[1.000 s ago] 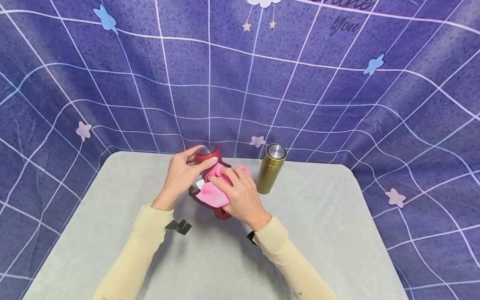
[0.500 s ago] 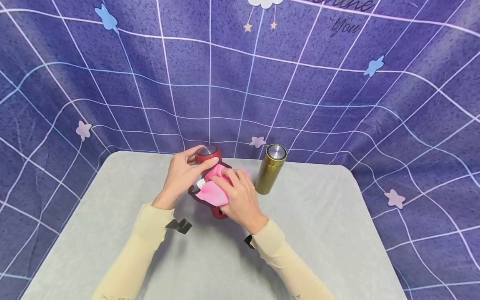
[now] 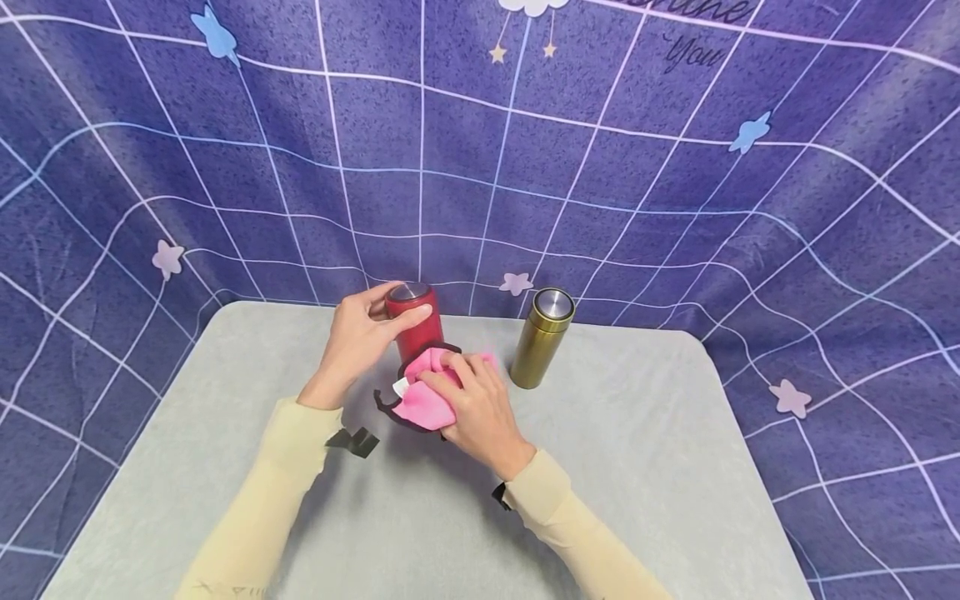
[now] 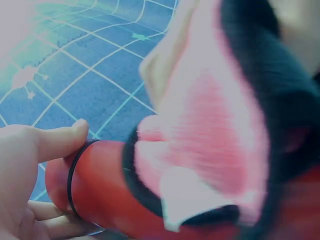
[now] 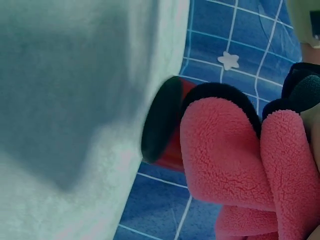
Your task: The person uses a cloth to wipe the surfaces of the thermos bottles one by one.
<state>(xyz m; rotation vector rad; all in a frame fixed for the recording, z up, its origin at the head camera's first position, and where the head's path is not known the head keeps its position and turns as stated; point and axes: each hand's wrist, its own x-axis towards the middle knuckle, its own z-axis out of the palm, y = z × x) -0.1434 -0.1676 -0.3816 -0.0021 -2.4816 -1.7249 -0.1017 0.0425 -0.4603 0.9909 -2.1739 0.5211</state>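
A red thermos bottle (image 3: 420, 335) with a silver top is tilted over the table in the head view. My left hand (image 3: 357, 340) grips it near the top, thumb on one side and fingers on the other. My right hand (image 3: 480, 410) holds a pink fleecy cloth (image 3: 424, 407) with dark edging against the lower body. In the left wrist view, the cloth lies around part of the red bottle (image 4: 106, 184), and a white tag (image 4: 185, 200) hangs from it. The right wrist view shows the bottle's dark base (image 5: 162, 120) beyond the cloth (image 5: 220, 155).
A gold thermos bottle (image 3: 537, 354) stands upright to the right of my right hand. Pale grey cloth covers the table (image 3: 645, 433). Behind it hangs a purple curtain (image 3: 375, 208) with grid lines and stars. Black straps (image 3: 358, 442) hang at my wrists.
The pink cloth has slid down the red bottle, baring more of its upper body. The bottle's top has shifted slightly up and left with my left hand. The gold bottle stays put.
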